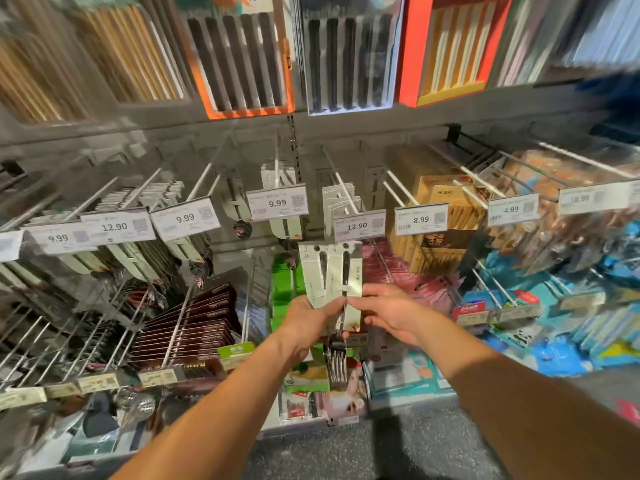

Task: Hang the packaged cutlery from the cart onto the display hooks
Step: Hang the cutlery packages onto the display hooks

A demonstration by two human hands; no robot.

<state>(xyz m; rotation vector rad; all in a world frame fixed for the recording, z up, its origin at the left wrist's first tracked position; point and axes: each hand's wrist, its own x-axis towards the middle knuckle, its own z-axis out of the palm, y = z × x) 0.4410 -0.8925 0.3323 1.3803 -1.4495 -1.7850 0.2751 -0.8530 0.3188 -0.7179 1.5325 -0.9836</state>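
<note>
Both forearms reach forward and meet at mid-shelf, where the left hand [308, 317] and right hand [388, 313] pinch the lower part of the carded forks [330, 271]. Two cards rise above the fingertips; the tines hang below them, too blurred to count.

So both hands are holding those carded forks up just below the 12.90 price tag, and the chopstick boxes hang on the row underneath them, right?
Not quite. The head view shows the chopstick boxes hanging on the row above, not underneath. The rest stands: the left hand and right hand both hold the carded forks up just below the 12.90 price tag.
</note>
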